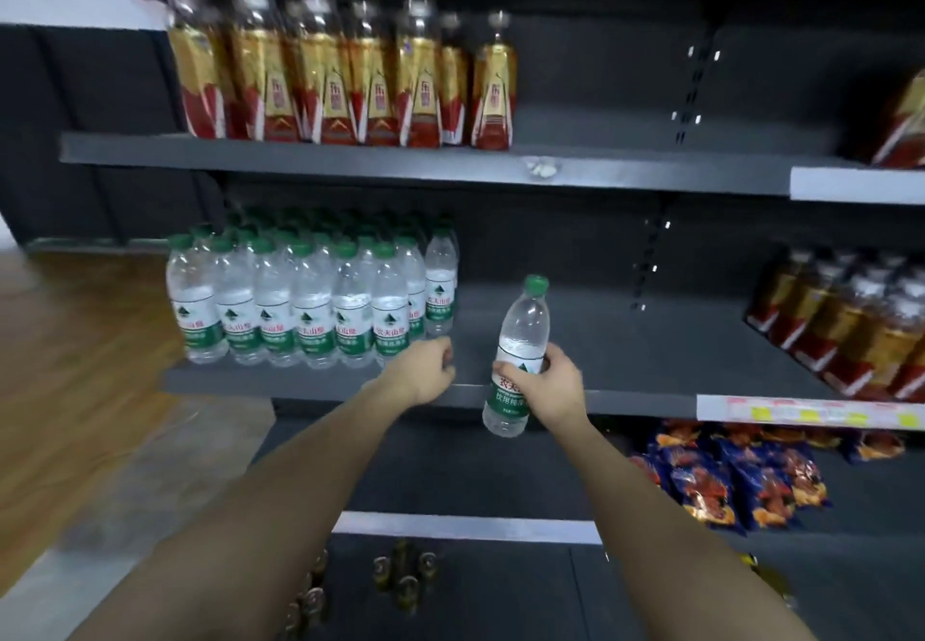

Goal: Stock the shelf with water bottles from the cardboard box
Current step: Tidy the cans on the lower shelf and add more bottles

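The right hand point(553, 380) grips a water bottle point(518, 360) around its label, upright and slightly tilted, just in front of the shelf point(625, 340) edge. The left hand point(425, 370) is beside it, fingers curled and holding nothing, over the shelf lip. Farther back on the left, a block of bottles point(310, 300) stands on the same shelf. Above, tea bottles point(340, 74) line the upper shelf.
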